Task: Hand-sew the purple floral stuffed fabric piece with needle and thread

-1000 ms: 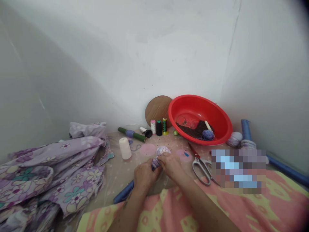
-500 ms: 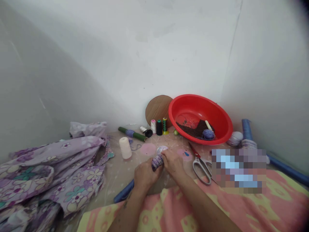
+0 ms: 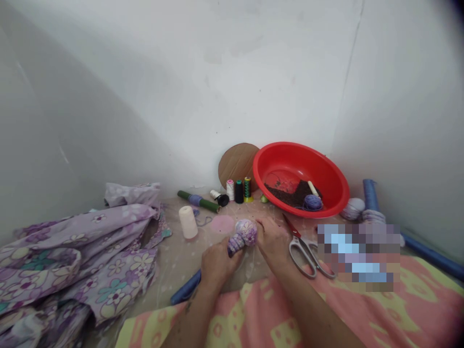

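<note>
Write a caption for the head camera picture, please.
Left hand grips a blue stick topped by a flowered ball; right hand beside it, near scissors.

The right hand (image 3: 273, 241) has left the wrapped neck (image 3: 237, 243), where its fingertips were pressed over the windings, and moved out to the right. Its fingertips now hover just beside the far right edge of the floral ball end (image 3: 246, 231); whether they touch it cannot be told. The ball end, earlier largely covered by those fingers, now shows its rounded front between the two hands. The windings, too, have come into fuller view, left of the right fingers. The blue mark on the table, formerly visible beyond those fingers, is now hidden behind the hand.
</note>
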Motion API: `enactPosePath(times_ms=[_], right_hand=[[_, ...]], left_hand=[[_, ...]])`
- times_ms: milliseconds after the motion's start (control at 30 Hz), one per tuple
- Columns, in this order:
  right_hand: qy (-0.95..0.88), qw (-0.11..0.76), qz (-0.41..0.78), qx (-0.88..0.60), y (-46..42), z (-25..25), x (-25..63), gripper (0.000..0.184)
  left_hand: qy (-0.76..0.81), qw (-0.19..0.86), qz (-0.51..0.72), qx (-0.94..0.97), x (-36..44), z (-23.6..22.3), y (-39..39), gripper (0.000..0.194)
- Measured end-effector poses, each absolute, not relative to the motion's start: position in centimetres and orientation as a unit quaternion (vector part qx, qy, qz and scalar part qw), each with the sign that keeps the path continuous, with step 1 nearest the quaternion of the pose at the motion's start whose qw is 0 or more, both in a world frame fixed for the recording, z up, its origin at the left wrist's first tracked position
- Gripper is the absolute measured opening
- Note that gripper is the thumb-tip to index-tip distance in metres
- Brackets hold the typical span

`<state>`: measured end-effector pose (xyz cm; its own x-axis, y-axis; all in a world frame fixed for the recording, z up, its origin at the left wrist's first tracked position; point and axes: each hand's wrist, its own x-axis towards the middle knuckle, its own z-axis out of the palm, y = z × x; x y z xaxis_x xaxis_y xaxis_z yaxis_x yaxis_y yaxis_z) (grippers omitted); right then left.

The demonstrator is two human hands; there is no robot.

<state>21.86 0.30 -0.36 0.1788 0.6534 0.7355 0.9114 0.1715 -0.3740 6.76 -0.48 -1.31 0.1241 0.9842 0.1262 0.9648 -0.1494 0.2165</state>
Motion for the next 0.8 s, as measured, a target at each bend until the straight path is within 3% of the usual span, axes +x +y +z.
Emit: enactPosePath(times_ms=[333, 600, 800], right_hand=[[-0.617, 0.459, -0.126, -0.627, 0.5, -0.6, 22.1, 0.027], [-0.535, 0.545, -0.070, -0.642, 0.7, -0.6, 22.3, 0.032], [-0.613, 0.524, 0.027, -0.591, 0.2, -1.2, 20.3, 0.025]], left_hand=[[0.655, 0.044, 0.121, 0.745, 6.6, -1.4, -0.4, 0.054], [0.668, 0.052, 0.127, 0.732, 6.4, -1.5, -0.2, 0.049], [0.679, 0.040, 0.131, 0.721, 6.0, -1.7, 0.2, 0.048]])
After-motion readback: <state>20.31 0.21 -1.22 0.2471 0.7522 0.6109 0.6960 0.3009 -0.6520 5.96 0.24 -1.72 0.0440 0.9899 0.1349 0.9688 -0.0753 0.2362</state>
